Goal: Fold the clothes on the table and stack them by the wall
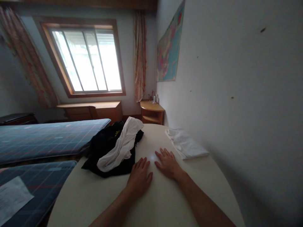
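My left hand (140, 176) lies flat on the pale round table (156, 201), fingers stretched out, holding nothing. Its fingertips are close to the right edge of a black garment (94, 157), which spreads over the table's left side. Across that dark cloth runs a crumpled white garment (120, 148) in a long loose bunch. To the right, my right hand (167, 164) also rests flat on the tabletop with its fingers apart and nothing in them. A folded white cloth (188, 145) lies just beyond it, near the wall, apart from the hand.
Two plaid-covered mattresses (54, 138) are on the left, the nearer one bearing a sheet of paper (14, 197). A white wall (236, 126) borders the table's right side. Behind stand a wooden corner shelf (152, 106) and a desk (106, 108) under a window (87, 60).
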{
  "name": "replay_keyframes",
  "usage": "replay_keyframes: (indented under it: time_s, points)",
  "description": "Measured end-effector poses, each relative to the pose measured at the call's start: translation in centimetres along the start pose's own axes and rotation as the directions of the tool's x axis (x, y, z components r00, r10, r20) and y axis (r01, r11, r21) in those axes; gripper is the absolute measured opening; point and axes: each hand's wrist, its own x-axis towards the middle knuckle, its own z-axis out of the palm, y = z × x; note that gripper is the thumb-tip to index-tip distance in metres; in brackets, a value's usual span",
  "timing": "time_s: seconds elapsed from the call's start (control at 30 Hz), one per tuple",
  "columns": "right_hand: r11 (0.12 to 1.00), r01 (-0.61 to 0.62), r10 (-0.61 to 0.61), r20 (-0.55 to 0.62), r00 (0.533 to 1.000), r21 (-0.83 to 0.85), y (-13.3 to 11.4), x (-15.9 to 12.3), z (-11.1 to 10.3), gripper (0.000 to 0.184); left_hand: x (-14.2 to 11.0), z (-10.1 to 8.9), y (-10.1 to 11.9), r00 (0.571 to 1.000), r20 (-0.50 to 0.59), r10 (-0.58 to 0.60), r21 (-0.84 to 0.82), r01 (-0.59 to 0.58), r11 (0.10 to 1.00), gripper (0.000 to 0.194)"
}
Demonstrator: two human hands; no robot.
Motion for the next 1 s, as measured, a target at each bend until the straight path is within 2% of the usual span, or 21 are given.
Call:
replay_keyframes:
  time_s: [0.43,0.83,0.93,1.0]
  points:
    - [0.999,0.024,-0.021,-0.06,0.998,0.049,1.1,0.2,0.3,0.053,0.0,0.3,-0.1,1.0,-0.024,0.011,-0.015,-0.012,1.0,0.052]
    - [1.0,0.019,-0.015,-0.177,0.984,0.022,0.6,0.6,-0.5,0.041,0.0,0.5,-0.3,1.0,-0.003,0.002,-0.051,-0.002,0.999,0.054]
    - [0.999,0.044,-0.038,-0.188,0.982,0.029,0.9,0.8,-0.5,0.039,0.1,0.6,-0.2,0.999,-0.046,0.011,-0.105,-0.016,0.994,0.054]
    - [0.998,0.056,-0.048,-0.189,0.981,0.037,1.2,0.9,-0.4,0.038,0.3,0.0,-0.3,0.992,-0.127,0.017,-0.149,-0.036,0.988,0.049]
